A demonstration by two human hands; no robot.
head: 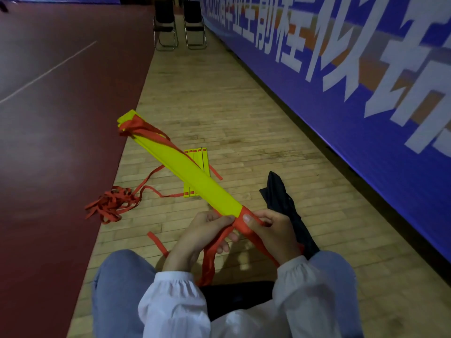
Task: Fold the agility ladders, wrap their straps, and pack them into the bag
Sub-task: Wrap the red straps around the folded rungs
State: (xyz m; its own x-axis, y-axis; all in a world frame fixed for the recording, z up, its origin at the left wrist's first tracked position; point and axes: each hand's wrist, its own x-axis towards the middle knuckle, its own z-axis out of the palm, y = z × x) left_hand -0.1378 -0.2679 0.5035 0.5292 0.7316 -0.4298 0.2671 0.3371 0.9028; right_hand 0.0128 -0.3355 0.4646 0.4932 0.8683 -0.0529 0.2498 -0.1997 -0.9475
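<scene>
A folded stack of yellow ladder rungs (190, 172) slants from my hands up to the far left, with red strap wound round both ends. My right hand (271, 234) grips the near wrapped end, thumb pressed on the red wrap. My left hand (202, 236) holds the loose red strap (210, 257) that hangs down between my knees. A second folded yellow ladder (195, 157) lies on the floor behind the stack, its red straps in a tangled heap (111, 204) to the left. The black bag (285, 208) lies crumpled on the floor by my right hand.
I sit on a wooden plank floor (244, 123). A dark red court mat (48, 142) borders it on the left, a blue banner wall (353, 76) on the right. Two black folding chairs (180, 23) stand at the far end.
</scene>
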